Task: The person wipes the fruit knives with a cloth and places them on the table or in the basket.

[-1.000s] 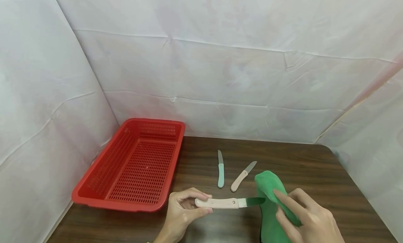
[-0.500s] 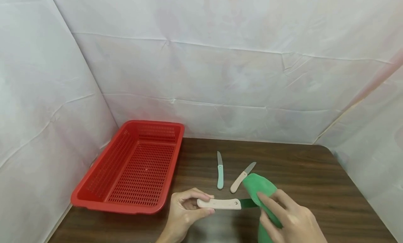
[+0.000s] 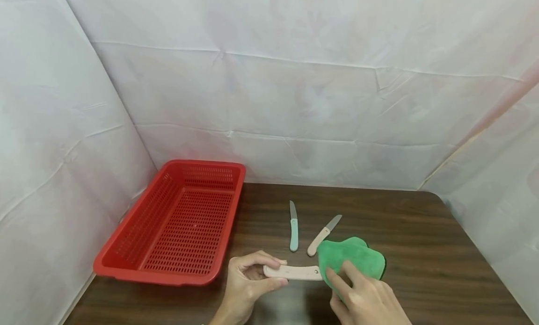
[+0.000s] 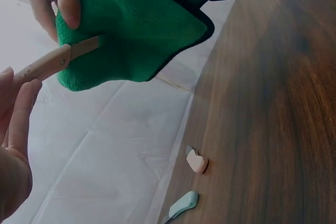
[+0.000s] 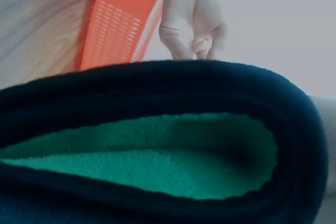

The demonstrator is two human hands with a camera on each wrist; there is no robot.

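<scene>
My left hand (image 3: 244,285) pinches the back end of a paring knife (image 3: 292,272) with a pale pink handle, its blade pointing right. My right hand (image 3: 364,294) grips a folded green cleaning cloth (image 3: 353,258) with black edging, which covers the blade in the head view. From the left wrist, part of the blade (image 4: 84,47) shows against the cloth (image 4: 131,35), its tip hidden in the fabric. The folded edge of the cloth (image 5: 173,82) fills much of the right wrist view, in front of the left hand (image 5: 191,24).
A red perforated basket (image 3: 101,264) stands on the left of the dark wooden table (image 3: 412,227). Beyond the hands lie two more paring knives, one with a mint handle (image 3: 294,236) and one with a pink handle (image 3: 318,241). White sheeting (image 3: 286,91) walls the table in.
My right hand has brought the cloth leftward along the blade up to the handle, covering the blade. The left hand keeps its hold on the knife, nearly still.
</scene>
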